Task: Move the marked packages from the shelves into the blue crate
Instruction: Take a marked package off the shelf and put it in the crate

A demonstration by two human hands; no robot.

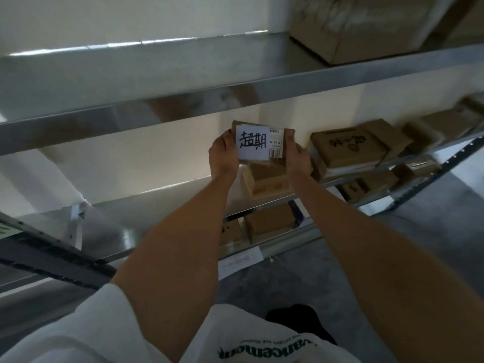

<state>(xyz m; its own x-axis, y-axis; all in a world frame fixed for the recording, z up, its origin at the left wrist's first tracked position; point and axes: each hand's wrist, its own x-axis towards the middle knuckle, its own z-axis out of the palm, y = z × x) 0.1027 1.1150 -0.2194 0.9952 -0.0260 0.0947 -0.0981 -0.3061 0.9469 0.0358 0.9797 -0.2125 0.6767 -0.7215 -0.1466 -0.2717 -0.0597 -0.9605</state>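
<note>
A small brown cardboard package with a white handwritten paper note and a barcode label on its face is held up in front of the middle shelf. My left hand grips its left edge, thumb over the note. My right hand grips its right edge. Both arms reach forward from the bottom of the view. No blue crate is in view.
Grey metal shelving spans the view in several tiers. More brown boxes lie on the middle shelf to the right, others on the lower tiers, and a large carton sits on the top shelf. A paper sheet lies on the grey floor.
</note>
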